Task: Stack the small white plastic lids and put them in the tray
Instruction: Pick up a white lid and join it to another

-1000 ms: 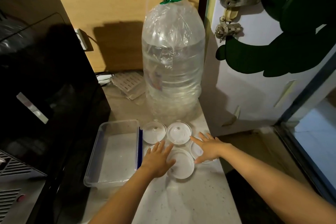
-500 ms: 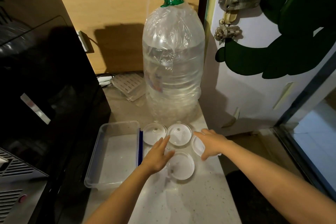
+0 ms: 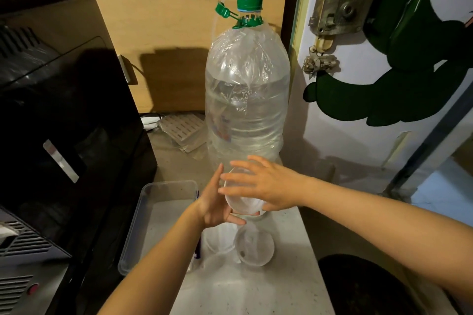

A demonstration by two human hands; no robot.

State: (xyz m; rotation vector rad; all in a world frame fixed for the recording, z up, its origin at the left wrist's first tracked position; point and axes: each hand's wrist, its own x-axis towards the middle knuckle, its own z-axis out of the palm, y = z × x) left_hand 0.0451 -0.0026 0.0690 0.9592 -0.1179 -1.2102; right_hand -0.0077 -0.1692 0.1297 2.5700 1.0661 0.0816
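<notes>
Now holding a small white lid [image 3: 242, 203] up in the air, pressed between the left hand [image 3: 213, 206] and the right hand [image 3: 270, 185]. Left fingers [image 3: 218, 179] straight and flat, pointing up along the lid's near side, thumb tucked under it. Right fingers [image 3: 233, 190] spread wide over the far side, thumb down low at the rim. Neither hand closed tight, just pinning the lid from both sides so it cannot slip or tip. Hard to tell if only one lid sits in there, or two pushed together; too see-through and partly hidden.

Below the fingers, on the tabletop [image 3: 256, 294], at least two more lids lying flat: a lid on the tabletop [image 3: 254, 248] right under the hands, and a second lid [image 3: 220, 238] just beside it, toward the left wrist. Maybe a third one nearer still, but too faint to say.

Clear tray [image 3: 143, 202] just past the left wrist, with no lids in it. So, likely only at the start: gathering and stacking first, tray later.

Big water bottle [image 3: 247, 100] standing right behind the fingers — close enough to bump. Best to bring the held lid straight down onto a lid below and line up the rims, so the pile sits flat and does not slide.
</notes>
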